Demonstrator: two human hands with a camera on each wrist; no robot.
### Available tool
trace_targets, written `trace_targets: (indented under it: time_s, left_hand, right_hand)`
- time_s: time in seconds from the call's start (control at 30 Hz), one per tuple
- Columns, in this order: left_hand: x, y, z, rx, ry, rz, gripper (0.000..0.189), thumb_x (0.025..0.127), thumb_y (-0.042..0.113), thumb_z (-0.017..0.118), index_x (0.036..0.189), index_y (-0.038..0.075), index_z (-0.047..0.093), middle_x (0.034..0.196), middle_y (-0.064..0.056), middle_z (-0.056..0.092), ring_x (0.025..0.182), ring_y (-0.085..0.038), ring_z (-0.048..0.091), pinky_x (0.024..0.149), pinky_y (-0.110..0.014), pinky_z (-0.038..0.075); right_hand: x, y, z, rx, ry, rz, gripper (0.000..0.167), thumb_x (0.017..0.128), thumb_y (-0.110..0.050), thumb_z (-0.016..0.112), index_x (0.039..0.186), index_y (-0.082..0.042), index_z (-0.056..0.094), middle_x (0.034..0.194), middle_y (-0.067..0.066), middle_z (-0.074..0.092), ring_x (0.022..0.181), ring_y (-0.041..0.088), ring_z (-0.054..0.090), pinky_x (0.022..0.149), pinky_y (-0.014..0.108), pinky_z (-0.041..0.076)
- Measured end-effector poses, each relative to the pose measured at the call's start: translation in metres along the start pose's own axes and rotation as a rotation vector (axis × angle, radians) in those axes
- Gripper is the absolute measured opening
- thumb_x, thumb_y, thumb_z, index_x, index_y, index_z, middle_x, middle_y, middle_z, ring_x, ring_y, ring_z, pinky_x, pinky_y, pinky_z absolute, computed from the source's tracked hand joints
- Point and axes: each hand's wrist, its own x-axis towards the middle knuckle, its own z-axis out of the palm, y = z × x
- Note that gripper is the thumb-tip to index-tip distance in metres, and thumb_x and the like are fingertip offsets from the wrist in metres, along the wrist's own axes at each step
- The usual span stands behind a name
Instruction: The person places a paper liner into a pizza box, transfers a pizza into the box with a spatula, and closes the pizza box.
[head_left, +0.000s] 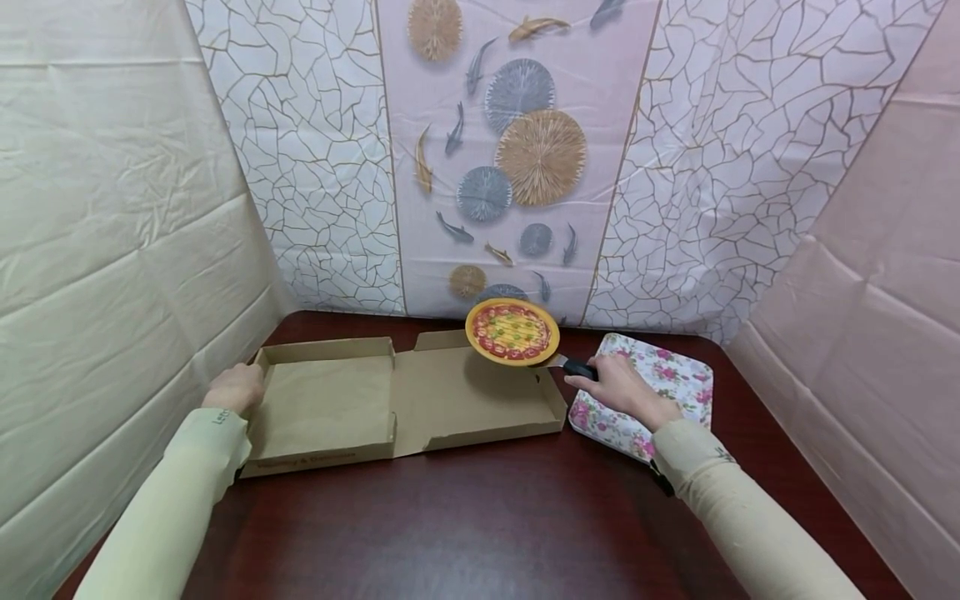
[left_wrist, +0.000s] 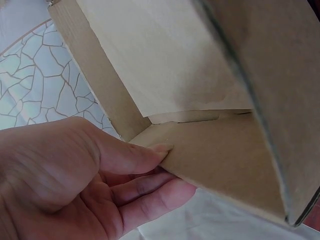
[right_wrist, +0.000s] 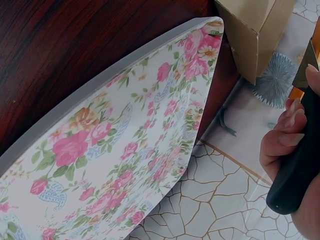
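Observation:
In the head view a round toy-like pizza (head_left: 513, 332) with a yellow rim rests on a metal-bladed server. My right hand (head_left: 619, 385) grips the server's black handle (right_wrist: 299, 165), holding the pizza above the lid half of an opened cardboard pizza box (head_left: 450, 396). At the far left, my left hand (head_left: 236, 389) pinches the side wall of the box's tray half. In the left wrist view, the thumb (left_wrist: 131, 156) lies on the inside of that cardboard wall (left_wrist: 220, 160) and fingers are beneath its edge. A sheet of paper (head_left: 330, 404) lines the tray half.
A white tray with pink flowers (head_left: 686, 383) lies on the dark red table (head_left: 450, 525), under my right forearm. Patterned cloth (head_left: 517, 167) hangs behind the table, with pale cloth walls (head_left: 105, 250) at both sides.

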Motion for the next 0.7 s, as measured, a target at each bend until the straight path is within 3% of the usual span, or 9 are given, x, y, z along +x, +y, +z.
trace_targets:
  time_s: [0.43,0.7]
  left_hand:
    - [0.003,0.002,-0.001,0.009,-0.013,0.005,0.017,0.09,-0.002,0.047,0.098,-0.01,0.06,0.096,-0.03,0.06,0.077,-0.033,0.056,0.064,-0.042,0.047]
    - [0.003,-0.001,0.0,0.011,-0.015,-0.003,0.019,0.089,-0.002,0.048,0.101,-0.011,0.06,0.101,-0.033,0.06,0.085,-0.039,0.061,0.066,-0.045,0.049]
  right_hand:
    - [0.003,-0.007,0.007,0.015,-0.006,-0.006,0.037,0.09,-0.038,0.066,0.066,-0.011,0.058,0.051,-0.002,0.047,0.04,0.01,0.038,0.043,0.024,0.033]
    - [0.007,-0.014,0.01,0.006,-0.011,-0.012,0.035,0.09,-0.038,0.066,0.068,-0.011,0.058,0.053,0.0,0.049,0.041,0.011,0.04,0.044,0.024,0.033]
